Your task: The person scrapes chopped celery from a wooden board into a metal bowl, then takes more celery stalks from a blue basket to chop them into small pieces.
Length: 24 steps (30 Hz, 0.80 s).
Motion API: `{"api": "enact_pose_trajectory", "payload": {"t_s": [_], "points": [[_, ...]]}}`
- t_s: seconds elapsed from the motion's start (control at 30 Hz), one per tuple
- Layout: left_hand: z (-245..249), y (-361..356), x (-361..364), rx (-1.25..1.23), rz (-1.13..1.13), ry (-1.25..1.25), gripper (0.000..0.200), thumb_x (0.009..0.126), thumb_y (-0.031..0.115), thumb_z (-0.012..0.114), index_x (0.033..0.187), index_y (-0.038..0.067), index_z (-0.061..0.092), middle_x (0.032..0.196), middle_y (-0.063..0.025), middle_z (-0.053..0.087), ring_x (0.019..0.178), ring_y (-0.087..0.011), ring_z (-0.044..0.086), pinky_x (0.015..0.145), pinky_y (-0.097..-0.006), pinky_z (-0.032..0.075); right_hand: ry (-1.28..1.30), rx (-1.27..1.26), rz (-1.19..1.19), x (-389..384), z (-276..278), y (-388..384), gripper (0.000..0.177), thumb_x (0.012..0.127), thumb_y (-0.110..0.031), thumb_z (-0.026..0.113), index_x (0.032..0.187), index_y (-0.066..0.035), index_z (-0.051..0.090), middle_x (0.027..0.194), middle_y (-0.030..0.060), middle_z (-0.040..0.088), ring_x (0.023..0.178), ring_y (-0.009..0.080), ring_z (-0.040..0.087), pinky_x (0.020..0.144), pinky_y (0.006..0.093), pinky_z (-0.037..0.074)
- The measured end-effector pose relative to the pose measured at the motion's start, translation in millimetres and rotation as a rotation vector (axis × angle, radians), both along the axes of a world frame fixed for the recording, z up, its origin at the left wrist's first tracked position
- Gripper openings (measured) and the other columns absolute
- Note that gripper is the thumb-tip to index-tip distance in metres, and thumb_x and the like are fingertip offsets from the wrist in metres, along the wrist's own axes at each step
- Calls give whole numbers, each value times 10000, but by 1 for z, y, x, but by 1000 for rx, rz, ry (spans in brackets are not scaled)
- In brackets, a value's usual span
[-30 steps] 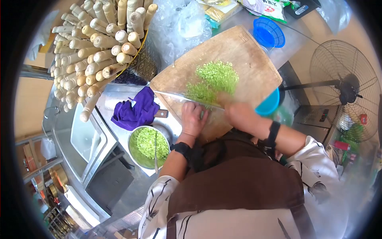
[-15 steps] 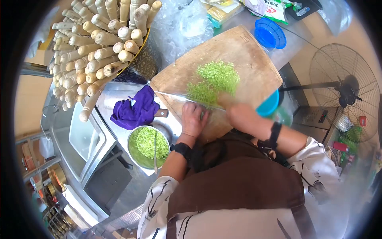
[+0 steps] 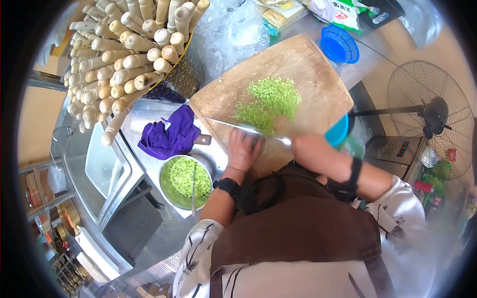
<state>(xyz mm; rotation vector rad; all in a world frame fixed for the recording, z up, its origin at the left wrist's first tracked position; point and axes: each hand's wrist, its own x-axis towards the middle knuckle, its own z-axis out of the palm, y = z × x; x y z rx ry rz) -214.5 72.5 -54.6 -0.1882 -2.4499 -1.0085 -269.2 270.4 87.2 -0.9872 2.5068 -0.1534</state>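
Observation:
A wooden cutting board [image 3: 223,94] lies before me, with a heap of finely chopped green vegetable [image 3: 273,94] on it. My right hand [image 3: 298,145], smeared by motion, is closed around the handle of a long-bladed knife [image 3: 233,125]. The blade runs leftward along the near side of the heap. Close behind the blade, my left hand [image 3: 241,150] rests on the board with its fingers curled together; whatever lies under them is hidden. Left of that hand, a metal bowl [image 3: 164,187] holds more chopped green pieces and a spoon [image 3: 194,191].
A purple cloth [image 3: 171,134] lies left of the board, partly over a wooden handle [image 3: 202,139]. Many wooden rods [image 3: 134,59] fill a container at upper left. A blue basket [image 3: 340,45], a teal bowl [image 3: 338,130] and a fan [image 3: 435,116] stand to the right.
The knife blade shows at a slightly different angle, and my right forearm sits a little further right. My left hand stays in almost the same place on the board.

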Motion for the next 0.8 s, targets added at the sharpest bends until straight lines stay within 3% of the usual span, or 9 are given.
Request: {"api": "enact_pose_trajectory", "payload": {"t_s": [0.07, 0.27, 0.37, 0.43, 0.57, 0.67, 0.8], "points": [[2, -1, 0, -1, -9, -7, 176, 686, 92, 761, 766, 73, 605, 852, -107, 531, 865, -325, 534, 765, -435, 452, 70, -130, -68, -2, -37, -8, 99, 764, -63, 586, 800, -1, 654, 741, 225, 670, 689, 382, 676, 640, 495, 543], [10, 0, 2, -66, 22, 22, 165, 698, 116, 754, 762, 83, 606, 842, -99, 528, 848, -318, 537, 753, -431, 446, 121, -356, -81, -4, -33, -6, 112, 787, -77, 583, 812, 10, 648, 719, 230, 656, 707, 409, 667, 635, 498, 532], [7, 2, 4, -93, 57, -8, 159, 706, 123, 749, 759, 87, 603, 837, -96, 525, 839, -315, 538, 749, -427, 445, -23, -40, -62, 3, 15, 3, 120, 792, -70, 575, 827, 16, 650, 720, 233, 651, 718, 423, 662, 638, 501, 527], [6, 2, 3, -75, 47, -3, 160, 711, 110, 764, 763, 91, 614, 838, -97, 538, 832, -314, 542, 731, -416, 444, -39, 13, -56, 6, 32, 5, 116, 794, -75, 573, 819, 9, 649, 720, 227, 654, 717, 414, 667, 638, 503, 530], [7, 0, 4, -27, 31, -30, 151, 718, 89, 766, 778, 87, 627, 840, -100, 545, 826, -317, 545, 725, -412, 447, -48, 88, -5, 1, 1, -5, 110, 802, -79, 567, 812, -5, 649, 734, 213, 664, 717, 398, 676, 637, 502, 538], [9, -1, 6, -1, 13, -32, 148, 719, 76, 761, 789, 80, 631, 842, -103, 544, 835, -321, 544, 732, -414, 451, 71, -110, -97, 0, -32, -17, 119, 809, -81, 563, 811, 1, 649, 734, 207, 671, 716, 390, 681, 634, 497, 544], [9, 0, 5, -6, 1, -14, 146, 719, 69, 754, 793, 75, 629, 851, -105, 549, 848, -321, 543, 736, -417, 454, 39, -134, -51, -5, -27, -17, 112, 798, -65, 570, 823, 4, 655, 749, 221, 671, 721, 399, 677, 639, 483, 545]]}}
